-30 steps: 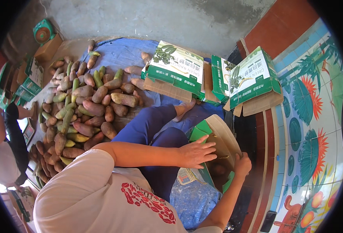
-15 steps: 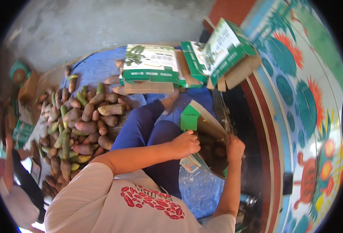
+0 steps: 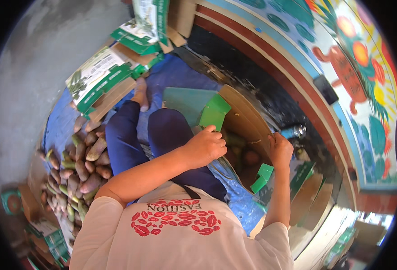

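An open cardboard box (image 3: pixel 244 110) stands tilted at my right side, bare brown inside, with a green flap (image 3: pixel 215 110) at its far corner and another at the near one. Several long, thick vegetables (image 3: pixel 251 157), brown and green, lie in the shade within it. My left hand (image 3: pixel 205 146) is closed on the box's left rim, fingers curled over the edge. On the opposite rim, my right hand (image 3: pixel 280 150) pinches the cardboard wall between thumb and fingers.
A large heap of brown and green elongated vegetables (image 3: pixel 78 173) lies to my left. Green-and-white cartons (image 3: pixel 101 78) stand at the far left on a blue sheet (image 3: pixel 173 74). More cartons (image 3: pixel 313 193) are at the near right, beside the painted wall (image 3: pixel 293 27).
My view has turned to the right, so the heap and cartons sit further left. Both hands remain on the box's rims, and more of its opening and near green flap shows.
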Motion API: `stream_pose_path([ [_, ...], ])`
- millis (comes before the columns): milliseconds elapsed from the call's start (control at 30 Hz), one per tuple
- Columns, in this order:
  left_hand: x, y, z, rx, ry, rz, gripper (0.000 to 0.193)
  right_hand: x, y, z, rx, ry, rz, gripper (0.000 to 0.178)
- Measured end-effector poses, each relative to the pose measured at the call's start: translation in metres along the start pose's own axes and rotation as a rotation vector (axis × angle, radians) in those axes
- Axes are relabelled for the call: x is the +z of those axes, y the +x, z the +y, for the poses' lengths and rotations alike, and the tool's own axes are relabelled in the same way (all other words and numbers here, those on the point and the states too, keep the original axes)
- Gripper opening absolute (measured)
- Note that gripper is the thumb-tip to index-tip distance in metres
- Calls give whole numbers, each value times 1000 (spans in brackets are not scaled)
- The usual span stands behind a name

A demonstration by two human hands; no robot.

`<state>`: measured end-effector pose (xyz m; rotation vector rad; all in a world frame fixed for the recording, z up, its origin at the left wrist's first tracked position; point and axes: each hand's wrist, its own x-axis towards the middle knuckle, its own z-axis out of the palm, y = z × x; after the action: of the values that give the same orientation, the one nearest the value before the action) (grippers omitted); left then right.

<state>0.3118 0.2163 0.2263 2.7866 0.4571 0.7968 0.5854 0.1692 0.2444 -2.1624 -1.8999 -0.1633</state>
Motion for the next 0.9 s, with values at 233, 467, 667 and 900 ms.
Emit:
stream_pose_path([
  [233, 84, 20, 36, 215, -169, -40, 9, 6, -112, 76, 283, -121, -137, 22],
  [467, 135, 15, 57, 221, -287, -326, 1, 31, -191, 124, 526, -336, -344, 23],
  [667, 55, 29, 15, -34, -163, -66, 20, 12, -163, 149, 680, -230, -119, 28],
  [900, -43, -24, -44, -450, 75, 271, 19, 39, -193, 231, 846, -307, -59, 52],
])
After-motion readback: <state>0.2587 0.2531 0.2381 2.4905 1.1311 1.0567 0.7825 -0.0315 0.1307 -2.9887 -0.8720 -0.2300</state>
